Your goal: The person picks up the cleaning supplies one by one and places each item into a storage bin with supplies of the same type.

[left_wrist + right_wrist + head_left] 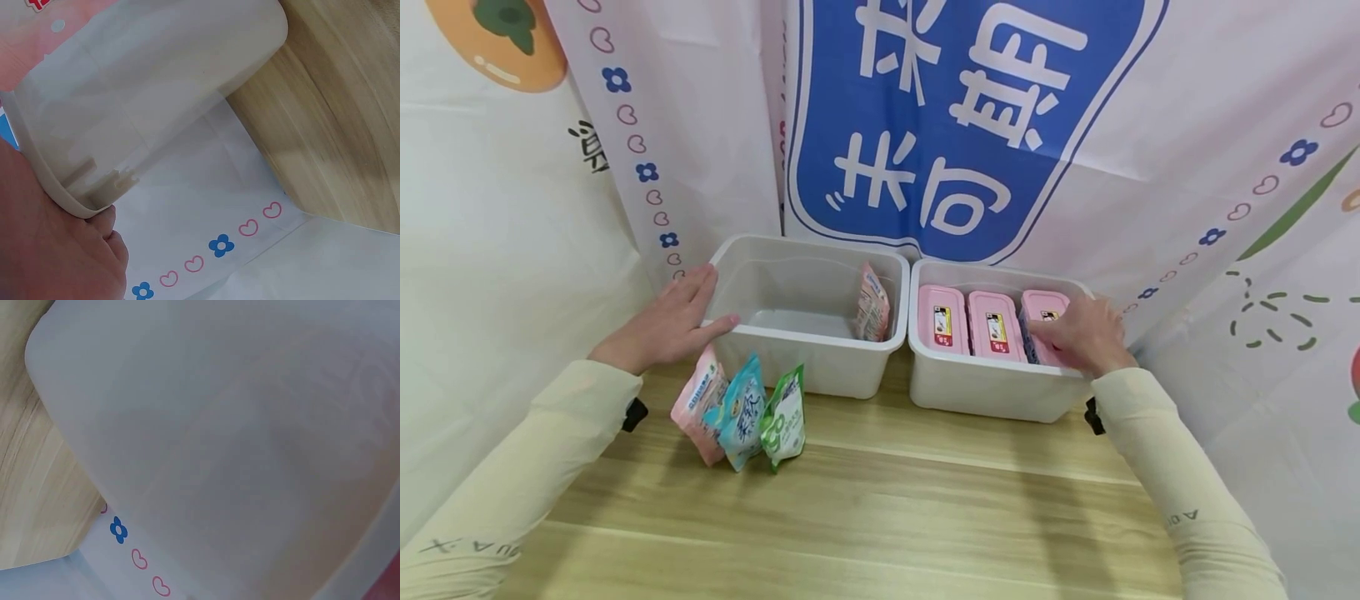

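Note:
My left hand (666, 325) holds the left corner of a pale grey plastic bin (805, 362), its thumb along the front rim. In the left wrist view, bent fingers (111, 234) lie outside the bin's corner. That bin has one pink pouch (872, 308) leaning at its right end. My right hand (1090, 333) reaches over the right rim of a second bin (985, 392) and grips the rightmost pink-topped pack (1043, 303), which tilts and shows a dark patterned side. Its fingertips are mostly hidden. The right wrist view has only the bin's outer wall (206, 444).
Two more pink-topped packs (942, 321) stand in the right bin. Before the left bin, a pink pouch (700, 404), a blue pouch (742, 417) and a green pouch (785, 421) stand on the wooden table (880, 517). Printed cloth (715, 125) hangs behind the bins.

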The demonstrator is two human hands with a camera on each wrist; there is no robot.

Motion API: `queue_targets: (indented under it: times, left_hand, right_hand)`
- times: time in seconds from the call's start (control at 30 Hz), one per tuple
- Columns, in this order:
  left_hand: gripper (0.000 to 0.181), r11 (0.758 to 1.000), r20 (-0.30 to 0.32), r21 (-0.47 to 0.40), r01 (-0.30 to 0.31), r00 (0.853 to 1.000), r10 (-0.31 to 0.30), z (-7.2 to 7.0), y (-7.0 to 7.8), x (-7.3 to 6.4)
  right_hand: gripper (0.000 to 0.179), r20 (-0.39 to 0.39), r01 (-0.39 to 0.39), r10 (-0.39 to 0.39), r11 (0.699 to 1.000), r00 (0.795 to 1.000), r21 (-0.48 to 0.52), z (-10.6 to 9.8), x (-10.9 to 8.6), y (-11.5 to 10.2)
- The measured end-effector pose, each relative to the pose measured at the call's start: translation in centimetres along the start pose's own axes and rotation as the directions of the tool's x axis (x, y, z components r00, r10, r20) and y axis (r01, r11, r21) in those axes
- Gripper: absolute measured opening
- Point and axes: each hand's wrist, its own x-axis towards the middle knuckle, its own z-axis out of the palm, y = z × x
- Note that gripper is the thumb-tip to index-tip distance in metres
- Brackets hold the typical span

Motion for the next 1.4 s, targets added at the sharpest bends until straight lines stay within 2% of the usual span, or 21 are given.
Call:
queue_targets:
  times: [0.17,0.57,1.0,1.4]
  left_hand:
    - [0.096,1.0,-0.002,0.0,0.003,1.0,-0.003,0.1,0.0,0.0]
    - [0.096,1.0,0.0,-0.003,0.011,1.0,-0.011,0.1,0.0,-0.1]
    - [0.096,1.0,-0.005,-0.001,0.008,1.0,-0.008,0.0,0.2,-0.1]
    - [0.095,1.0,-0.005,-0.006,0.007,1.0,-0.007,0.0,0.4,-0.2]
  right_hand:
    - [0.078,0.01,-0.026,0.026,1.0,1.0,0.004,0.5,0.2,0.1]
    - [0.076,-0.027,-0.015,0.016,1.0,1.0,0.012,1.5,0.3,0.0]
    - [0.058,-0.05,-0.01,0.01,1.0,0.999,-0.017,1.8,0.1,-0.1]
    - [0.057,-0.035,-0.017,0.017,1.0,0.999,-0.025,2.2,0.1,0.0]
